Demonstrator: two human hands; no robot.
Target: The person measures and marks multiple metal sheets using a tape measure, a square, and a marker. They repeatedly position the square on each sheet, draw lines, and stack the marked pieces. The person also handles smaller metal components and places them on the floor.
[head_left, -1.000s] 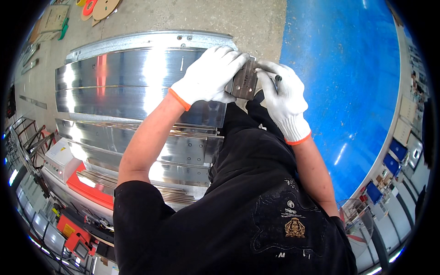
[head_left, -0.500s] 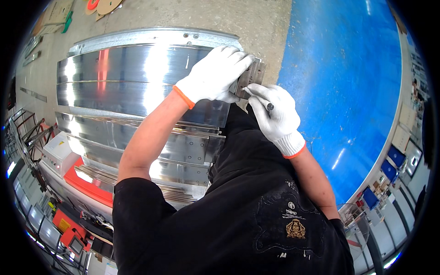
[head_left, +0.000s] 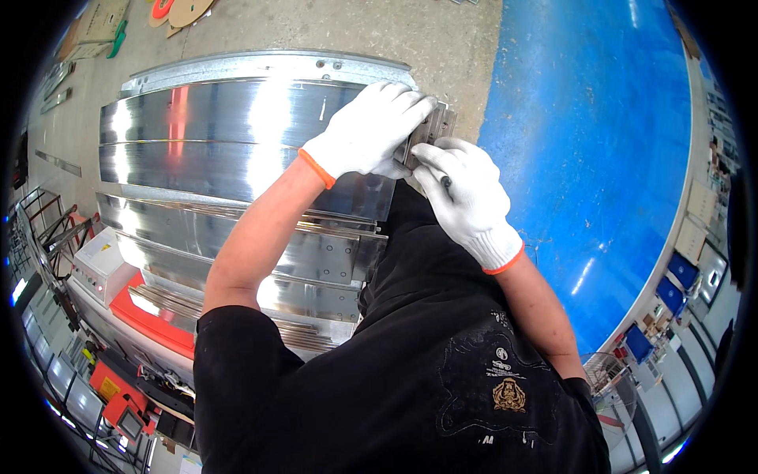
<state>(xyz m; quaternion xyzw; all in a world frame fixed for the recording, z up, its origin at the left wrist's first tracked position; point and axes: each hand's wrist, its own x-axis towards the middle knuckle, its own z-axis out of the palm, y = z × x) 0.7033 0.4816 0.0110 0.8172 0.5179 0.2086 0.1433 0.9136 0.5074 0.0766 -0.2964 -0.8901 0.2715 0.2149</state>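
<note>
Shiny metal panels (head_left: 213,118) lie side by side, long and flat, left of and in front of my body. At the right end of the far panel is a small drilled metal plate (head_left: 433,126). My left hand (head_left: 371,130), in a white glove with an orange cuff, grips this plate, its fingers over the far side and thumb on the near side. Beside it, my gloved right hand (head_left: 467,189) is closed around a slim pen-like marker (head_left: 446,181). Only the marker's dark end shows; its tip is hidden behind the fingers at the plate.
A galvanised metal rail (head_left: 268,62) runs behind the panels. Blue-painted floor (head_left: 584,158) stretches to the right. Narrow metal strips (head_left: 308,336) lie nearer me, by a red and white machine (head_left: 150,308) at the left. Cardboard discs (head_left: 188,11) sit on the far floor.
My right hand has shifted slightly left and tilted, bringing the marker's dark end left and covering its tip. My left hand stays at the plate, almost unmoved.
</note>
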